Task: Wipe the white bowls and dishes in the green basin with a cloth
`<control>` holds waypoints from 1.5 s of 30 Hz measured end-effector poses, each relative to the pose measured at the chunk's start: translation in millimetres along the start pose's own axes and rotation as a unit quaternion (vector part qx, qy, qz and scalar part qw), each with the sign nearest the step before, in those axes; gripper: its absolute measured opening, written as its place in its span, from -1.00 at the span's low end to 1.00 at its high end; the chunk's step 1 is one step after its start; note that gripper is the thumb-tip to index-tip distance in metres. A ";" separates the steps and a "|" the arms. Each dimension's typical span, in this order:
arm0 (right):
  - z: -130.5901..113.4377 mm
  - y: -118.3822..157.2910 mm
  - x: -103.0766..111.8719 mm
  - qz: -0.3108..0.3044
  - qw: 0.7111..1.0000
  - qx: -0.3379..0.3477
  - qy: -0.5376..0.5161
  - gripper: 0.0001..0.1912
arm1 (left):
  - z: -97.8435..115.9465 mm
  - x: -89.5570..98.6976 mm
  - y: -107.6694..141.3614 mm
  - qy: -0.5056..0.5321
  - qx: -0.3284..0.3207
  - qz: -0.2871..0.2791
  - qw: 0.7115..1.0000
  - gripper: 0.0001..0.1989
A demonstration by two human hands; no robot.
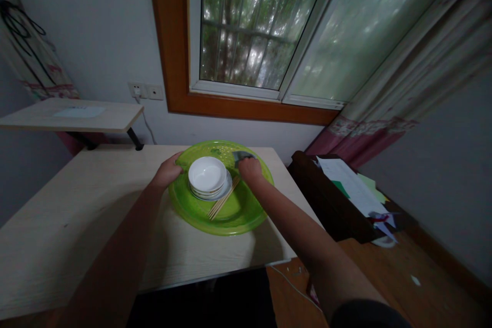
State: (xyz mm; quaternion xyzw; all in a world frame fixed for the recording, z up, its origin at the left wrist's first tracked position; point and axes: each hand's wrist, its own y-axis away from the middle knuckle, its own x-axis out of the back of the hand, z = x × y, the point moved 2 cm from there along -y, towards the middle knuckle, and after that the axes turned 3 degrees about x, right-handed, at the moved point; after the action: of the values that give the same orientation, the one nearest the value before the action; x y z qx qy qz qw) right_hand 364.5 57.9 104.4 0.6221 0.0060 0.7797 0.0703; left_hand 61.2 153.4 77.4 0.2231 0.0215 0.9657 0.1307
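A large round green plastic tray (246,220) rests on the light wooden table. My left hand (168,170) is closed on its left rim, the thumb lying over the edge. A small stack of white bowls (207,174) sits left of the tray's middle, on a pale plate (227,187). Several wooden chopsticks (223,199) lie slanted beside the stack. My right hand (250,169) is closed at the tray's upper right, around a flat grey cloth (241,155). My fingers cover part of the cloth, and its exact material is hard to make out.
A raised shelf (77,115) with a paper sheet stands on the table's left back. Beyond the table are a wall and a window (265,25). To the right, a dark brown piece of furniture (323,200) holds papers. A white cable (295,287) trails on the floor.
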 end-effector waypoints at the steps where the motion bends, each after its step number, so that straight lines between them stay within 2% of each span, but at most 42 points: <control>1: 1.6 0.3 0.7 0.010 1.000 -0.005 0.004 -0.57 | 0.3 0.0 0.3 -0.001 0.000 0.003 1.000 -0.12; 3: 4.0 -0.4 0.6 0.028 1.000 -0.005 0.011 -0.52 | 1.3 0.2 1.1 -0.004 0.002 0.007 1.000 -0.13; 8: 4.4 -10.1 -9.4 0.057 0.997 0.047 0.028 -0.49 | 2.4 0.3 0.7 -0.003 -0.004 -0.004 1.000 -0.09; 11: 1.8 -16.8 -19.8 0.060 0.994 0.090 0.034 -0.44 | 1.3 0.2 -0.6 -0.005 -0.008 -0.011 1.000 -0.08; 14: -2.2 -18.9 -27.3 0.065 0.984 0.161 0.042 -0.42 | 0.7 0.3 -1.1 -0.012 -0.010 -0.005 1.000 -0.08; 18: -5.7 -15.3 -26.9 0.043 0.977 0.204 0.050 -0.45 | 1.2 0.1 -0.5 -0.015 -0.007 0.002 1.000 -0.08; 22: -10.5 -9.0 -19.2 0.007 0.980 0.187 0.067 -0.52 | -0.5 -0.5 -1.5 -0.014 -0.005 -0.004 1.000 -0.06; 31: -19.7 -6.6 -13.8 -0.015 0.992 0.094 0.081 -0.59 | -0.7 -0.5 -1.1 -0.007 -0.006 0.000 1.000 -0.07; 35: -16.6 -5.4 -14.1 -0.004 0.992 0.098 0.077 -0.57 | 0.1 0.2 -0.1 -0.013 -0.003 0.005 1.000 -0.07; 41: -12.5 -2.8 -14.1 0.054 0.988 0.127 0.074 -0.55 | -1.6 0.4 -2.2 -0.025 -0.009 0.005 1.000 -0.09; 45: -14.2 -4.7 -9.3 0.029 0.996 0.063 0.061 -0.57 | -1.4 -0.4 -2.6 -0.008 -0.009 0.000 1.000 -0.08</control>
State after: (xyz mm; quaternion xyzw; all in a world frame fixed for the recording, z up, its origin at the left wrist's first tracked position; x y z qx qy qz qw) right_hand 353.3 62.6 91.7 0.5761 0.0415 0.8163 0.0074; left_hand 61.6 155.8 75.7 0.2300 0.0122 0.9640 0.1332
